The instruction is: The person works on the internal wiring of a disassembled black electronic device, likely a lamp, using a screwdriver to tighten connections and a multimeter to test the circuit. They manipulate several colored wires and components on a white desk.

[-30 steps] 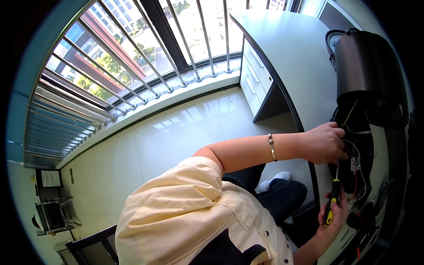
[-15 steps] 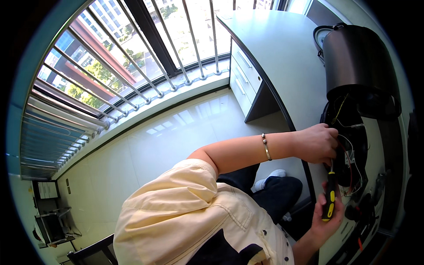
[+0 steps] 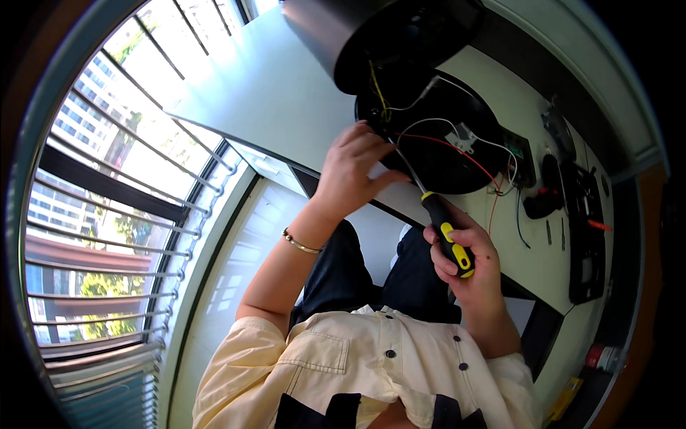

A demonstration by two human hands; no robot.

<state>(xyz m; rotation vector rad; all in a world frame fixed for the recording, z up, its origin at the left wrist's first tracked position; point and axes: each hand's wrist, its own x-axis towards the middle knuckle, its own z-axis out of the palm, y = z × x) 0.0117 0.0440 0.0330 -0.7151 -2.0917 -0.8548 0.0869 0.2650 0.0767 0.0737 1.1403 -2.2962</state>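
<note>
My right hand (image 3: 468, 250) is wrapped round the black and yellow handle of a screwdriver (image 3: 449, 236). Its metal shaft points up and left into a round black appliance base (image 3: 457, 168), whose inside shows red, white and yellow wires (image 3: 449, 143). At the base's left rim is my left hand (image 3: 354, 168), fingers stretched and thumb held apart, close to the shaft's tip. The fingertips and the tip meet in dark shadow, so what they touch is hidden. Above stands the dark cylindrical appliance housing (image 3: 336, 36), joined to the base by wires.
A small circuit board (image 3: 520, 157) lies at the base's right. Further right on the white table (image 3: 279, 107) are a black tool case (image 3: 587, 243), a black object with red parts (image 3: 543, 200) and small bits (image 3: 549, 232). Barred windows (image 3: 114, 236) run along the left.
The view has swung to the right, bringing the appliance nearer the middle. My left hand's fingers have spread from a closed grasp by the shaft; the right hand keeps the screwdriver.
</note>
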